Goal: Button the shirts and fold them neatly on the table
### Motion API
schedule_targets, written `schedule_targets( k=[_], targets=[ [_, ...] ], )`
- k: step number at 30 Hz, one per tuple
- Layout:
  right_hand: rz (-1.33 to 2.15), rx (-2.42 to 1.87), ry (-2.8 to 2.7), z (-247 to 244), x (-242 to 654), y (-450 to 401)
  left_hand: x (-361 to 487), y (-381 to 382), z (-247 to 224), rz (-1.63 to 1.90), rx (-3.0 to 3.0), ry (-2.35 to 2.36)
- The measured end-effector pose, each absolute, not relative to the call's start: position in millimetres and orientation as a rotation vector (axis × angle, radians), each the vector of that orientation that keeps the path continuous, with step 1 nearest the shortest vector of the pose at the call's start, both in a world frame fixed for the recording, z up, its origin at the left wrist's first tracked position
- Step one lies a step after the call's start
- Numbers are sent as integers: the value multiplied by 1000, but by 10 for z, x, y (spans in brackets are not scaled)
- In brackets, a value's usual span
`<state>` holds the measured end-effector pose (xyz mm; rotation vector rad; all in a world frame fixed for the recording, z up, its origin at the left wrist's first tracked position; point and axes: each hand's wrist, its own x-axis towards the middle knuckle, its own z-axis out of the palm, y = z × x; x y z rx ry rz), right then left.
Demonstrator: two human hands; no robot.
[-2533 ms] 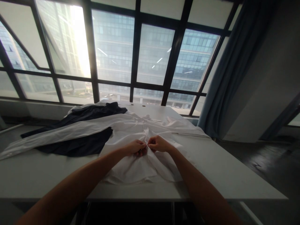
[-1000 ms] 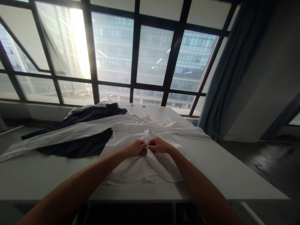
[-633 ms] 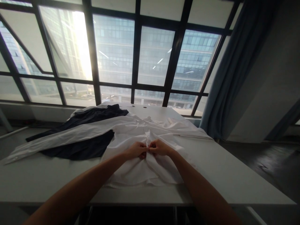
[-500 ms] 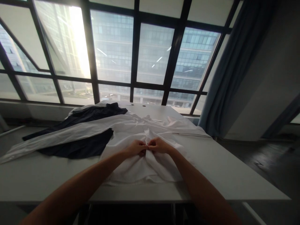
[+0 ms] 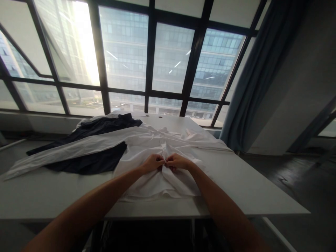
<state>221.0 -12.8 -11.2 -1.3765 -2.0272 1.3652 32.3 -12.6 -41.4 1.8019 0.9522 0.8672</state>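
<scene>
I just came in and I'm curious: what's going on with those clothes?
A person's hands, left hand and right hand, close together, pinch cloth along the middle of a white shirt. It lies spread and wrinkled on a white table, one sleeve across dark clothing. Exactly what they pinch is too small to tell.

Plain white shirt [image 5: 141, 145], dark navy garment [image 5: 91, 163], white table [image 5: 249, 189], blue curtain [image 5: 236, 119], black window frame [image 5: 150, 56].
</scene>
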Motion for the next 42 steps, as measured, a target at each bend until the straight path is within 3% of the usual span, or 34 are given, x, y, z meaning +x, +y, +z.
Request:
schedule_targets(
  k=[15,42],
  targets=[
    [1255,-1254,-2057,-172,2215,-65,359,-204,-313,821,1691,1172],
    [1131,-1279,-2017,-167,2216,-75,312,-216,-367,811,1979,1033]
  ],
)
